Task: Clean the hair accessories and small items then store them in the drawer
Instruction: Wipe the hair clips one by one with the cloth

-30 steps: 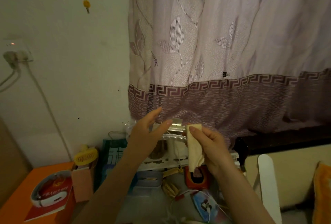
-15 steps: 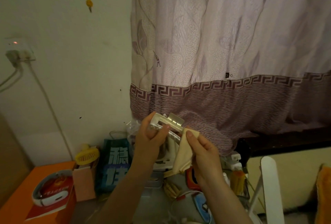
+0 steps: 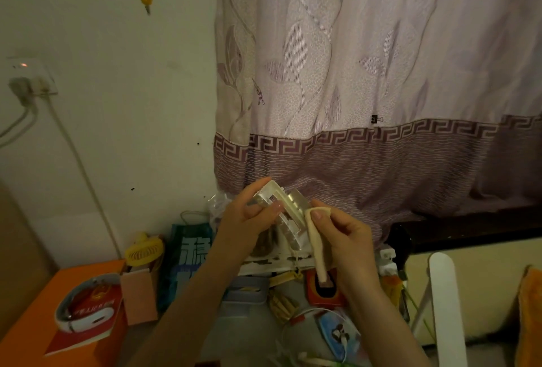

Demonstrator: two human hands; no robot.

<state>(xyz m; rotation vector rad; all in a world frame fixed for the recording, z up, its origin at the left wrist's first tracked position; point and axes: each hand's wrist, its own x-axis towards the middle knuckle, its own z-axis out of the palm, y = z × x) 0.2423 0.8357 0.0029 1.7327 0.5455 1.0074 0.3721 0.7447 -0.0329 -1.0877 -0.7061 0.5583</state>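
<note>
Far left of the hair claw clip (image 3: 283, 214): wall socket (image 3: 32, 81) with plugs and pale cables trailing down the wall. Lower left of the clip: orange table (image 3: 38, 328) bearing a red booklet (image 3: 88, 319) with a white curved band (image 3: 85, 308) lying on it; just right of those, a small pinkish box (image 3: 139, 296), and above it a yellow mini fan (image 3: 143, 252). Between fan and clip: blue-green bag (image 3: 187, 252) with large white lettering, standing against the wall. High on the wall, up and left of the clip, a yellow hook (image 3: 145, 0).

Centre: left hand (image 3: 249, 220) raised before the curtain hem, thumb and fingers curled round the left end of the translucent clip, holding it tilted, teeth pointing down toward the clutter. Touching the clip's right end: beige cloth (image 3: 318, 243), pressed there by the thumb of the right hand (image 3: 349, 237), fingers clamped round the cloth, its tail hanging down below the clip. Whether the clip's own halves stand apart or together: cannot tell.

Below the clip: white tray-like rack (image 3: 272, 262), grey container (image 3: 249, 290), wooden clothes pegs (image 3: 283, 305), orange-and-black object (image 3: 324, 287), white earphone cable (image 3: 316, 334) over a blue item. Behind the clip: pinkish-purple curtain (image 3: 366, 73) with key-pattern band, small black binder clip (image 3: 375, 119) fastened on it. Right of the clip: white chair back (image 3: 445, 308), orange fabric (image 3: 529, 317) at the edge.
</note>
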